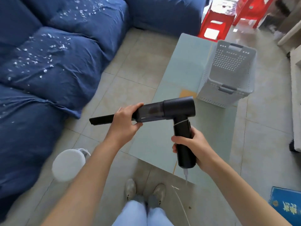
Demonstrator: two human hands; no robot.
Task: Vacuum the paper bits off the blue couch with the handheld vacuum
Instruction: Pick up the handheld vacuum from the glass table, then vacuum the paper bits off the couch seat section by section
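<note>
The vacuum [164, 111] was gripped by the right hand [193, 147] at the handle and the left hand [125, 121] at the nozzle. Its long axis was pointed toward nine o'clock. The paper bits [37, 61] were located at ten o'clock, nearer the left hand.

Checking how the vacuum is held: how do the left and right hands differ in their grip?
The left hand holds the handheld vacuum at the front, where the nozzle joins the body; the right hand grips the upright handle below. The left sits higher and nearer the blue couch. Both are bare and curl round the vacuum.
</note>
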